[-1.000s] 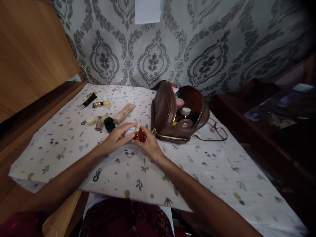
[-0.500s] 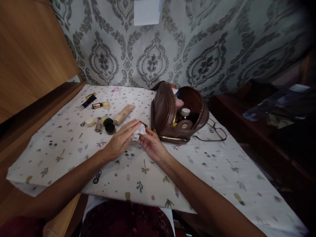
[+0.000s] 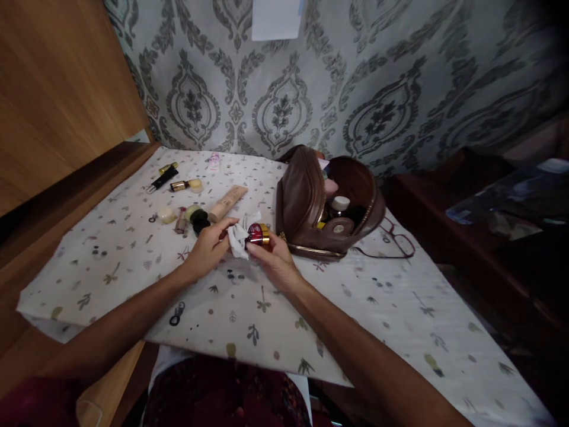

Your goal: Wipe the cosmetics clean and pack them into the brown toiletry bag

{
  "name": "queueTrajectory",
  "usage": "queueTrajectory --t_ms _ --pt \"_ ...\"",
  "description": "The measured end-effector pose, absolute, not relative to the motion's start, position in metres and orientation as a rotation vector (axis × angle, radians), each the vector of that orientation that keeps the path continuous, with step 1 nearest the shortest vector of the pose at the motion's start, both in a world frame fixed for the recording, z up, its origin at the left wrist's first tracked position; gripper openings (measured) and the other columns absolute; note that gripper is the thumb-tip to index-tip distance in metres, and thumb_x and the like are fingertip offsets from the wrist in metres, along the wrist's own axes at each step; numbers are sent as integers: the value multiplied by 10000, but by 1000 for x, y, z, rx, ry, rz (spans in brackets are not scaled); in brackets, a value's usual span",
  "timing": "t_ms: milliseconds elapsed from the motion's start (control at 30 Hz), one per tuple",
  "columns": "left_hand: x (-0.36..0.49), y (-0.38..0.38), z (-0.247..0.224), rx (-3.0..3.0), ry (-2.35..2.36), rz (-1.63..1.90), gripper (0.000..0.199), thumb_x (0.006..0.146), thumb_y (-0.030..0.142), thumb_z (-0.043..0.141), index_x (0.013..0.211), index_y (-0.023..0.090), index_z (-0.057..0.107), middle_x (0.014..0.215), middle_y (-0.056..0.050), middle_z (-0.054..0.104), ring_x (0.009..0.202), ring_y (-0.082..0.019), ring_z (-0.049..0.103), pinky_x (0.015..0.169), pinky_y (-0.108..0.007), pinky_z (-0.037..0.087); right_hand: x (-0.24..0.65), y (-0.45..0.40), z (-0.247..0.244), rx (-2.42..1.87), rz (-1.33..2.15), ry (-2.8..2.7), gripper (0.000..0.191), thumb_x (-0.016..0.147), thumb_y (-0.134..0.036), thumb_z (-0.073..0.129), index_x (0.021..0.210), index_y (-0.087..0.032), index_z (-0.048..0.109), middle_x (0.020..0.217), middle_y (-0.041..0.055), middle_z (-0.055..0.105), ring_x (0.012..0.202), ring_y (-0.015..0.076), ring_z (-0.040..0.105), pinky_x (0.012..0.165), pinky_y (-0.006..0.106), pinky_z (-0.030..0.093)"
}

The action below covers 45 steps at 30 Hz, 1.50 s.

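My right hand (image 3: 281, 258) is closed around a small red jar with a gold lid (image 3: 258, 234), tipped on its side above the table. Pinched in my left hand (image 3: 212, 244) is a crumpled white tissue (image 3: 239, 238), which touches the jar's red end. Just beyond my left hand lie a beige squeeze tube (image 3: 227, 203), a black round compact (image 3: 201, 225) and a pinkish lipstick tube (image 3: 180, 220). To the right of my right hand stands an unzipped brown leather bag (image 3: 300, 198) with a white-capped bottle (image 3: 340, 205) and other items inside.
A patterned white cloth covers the table (image 3: 275, 332). Several cosmetics lie at its far left, among them a black tube (image 3: 163, 179), a gold-and-dark tube (image 3: 179, 185) and a pink tube (image 3: 214, 162). Red-framed glasses (image 3: 404, 246) rest beside the bag. A wooden cabinet (image 3: 66, 89) borders the left.
The red jar, mostly hidden before, now shows clearly in my right hand. My left hand has gone from lying flat over the tissue to pinching it at the jar's left end.
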State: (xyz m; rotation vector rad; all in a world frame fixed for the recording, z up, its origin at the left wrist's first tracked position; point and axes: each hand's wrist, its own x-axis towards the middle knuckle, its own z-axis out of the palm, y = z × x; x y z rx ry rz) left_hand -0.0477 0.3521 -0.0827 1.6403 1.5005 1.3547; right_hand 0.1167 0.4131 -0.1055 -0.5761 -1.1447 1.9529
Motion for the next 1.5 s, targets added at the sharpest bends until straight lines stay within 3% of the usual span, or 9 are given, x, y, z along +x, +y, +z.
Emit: queueTrajectory --t_ms 133,300,500,633,800,900,1100,1233,1500 --pt "-43 355 -85 1265 1385 1281 329 828 307 612 1110 143 656 869 -25 712 592 -125 614 558 -243 541 115 415 -111 -695 1675 -1335 692 524 -318 904 1123 -233 568 1046 19 673 941 186 648 879 334 538" --pt "-40 358 -86 1032 1291 1262 391 822 445 632 1076 149 647 900 -50 701 679 -161 651 582 -271 564 119 417 -114 -885 1138 -1643 515 567 -305 844 987 -202 564 980 38 617 904 210 607 844 366 535" --pt "-38 350 -85 1627 1535 1219 457 927 445 514 1269 151 580 1200 -117 653 1007 -235 639 919 -383 536 124 410 -109 -973 583 -1992 346 730 -164 657 1068 -176 588 1002 74 560 871 215 581 772 336 524" --pt "-29 342 -88 1955 1668 1048 584 921 439 536 1417 143 453 1330 -159 555 1226 -281 535 1058 -424 437 125 399 -108 -1034 362 -2262 435 788 -53 528 1205 -173 555 1081 112 541 895 234 584 720 333 512" --pt "-30 344 -81 1889 1664 1082 365 976 457 387 973 175 619 964 -78 647 927 -220 607 872 -344 477 123 393 -106 -993 473 -2412 430 788 -173 670 1202 -207 556 1127 106 544 923 252 602 747 365 533" --pt "-40 350 -79 1638 1632 1180 435 939 539 406 704 191 519 666 -1 548 650 -159 519 643 -276 448 124 395 -105 -840 632 -2406 432 780 -263 733 1179 -222 570 1107 87 553 961 252 604 780 375 536" --pt "-47 353 -83 1247 1610 1227 497 878 626 492 650 185 512 509 39 472 441 -101 400 425 -217 314 163 413 -58 -475 860 -1994 573 697 -393 852 1182 -219 600 1028 44 598 937 204 607 832 325 516" --pt "-38 350 -78 1301 1623 1145 554 864 669 489 612 176 524 498 26 490 426 -94 404 413 -205 320 210 443 -5 -656 791 -1733 573 719 -380 828 1214 -224 586 1186 73 619 1000 220 619 882 348 504" --pt "-34 354 -79 1389 1637 976 545 794 725 516 658 197 490 524 27 508 430 -111 416 378 -212 293 248 519 22 -913 501 -2112 418 635 -205 801 1022 -167 647 877 -11 669 804 168 609 762 292 462"
